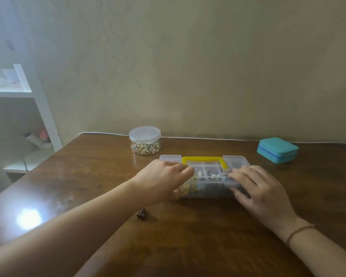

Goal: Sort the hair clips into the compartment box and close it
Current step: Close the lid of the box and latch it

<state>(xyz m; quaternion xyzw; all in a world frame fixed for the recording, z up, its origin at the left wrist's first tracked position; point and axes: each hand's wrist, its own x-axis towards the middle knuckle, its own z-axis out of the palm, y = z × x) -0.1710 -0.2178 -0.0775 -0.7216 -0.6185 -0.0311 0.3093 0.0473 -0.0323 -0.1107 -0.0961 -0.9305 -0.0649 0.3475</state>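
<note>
While both hands rest on it, a clear compartment box (206, 176) with a yellow handle (205, 159) sits at the centre of a brown wooden table (188, 236), its lid down. The left hand (162, 180) holds the box's nine o'clock end, fingers over the top and thumb at the near side. The right hand (256, 186) lies across the three o'clock end, fingers spread and fairly straight on the lid. Small clips show dimly through the plastic. One small dark clip (141, 213) lies loose at seven o'clock from the box. A lidded round jar (144, 140) of small trinkets stands at eleven o'clock; a teal case (277, 150) at two o'clock.
</note>
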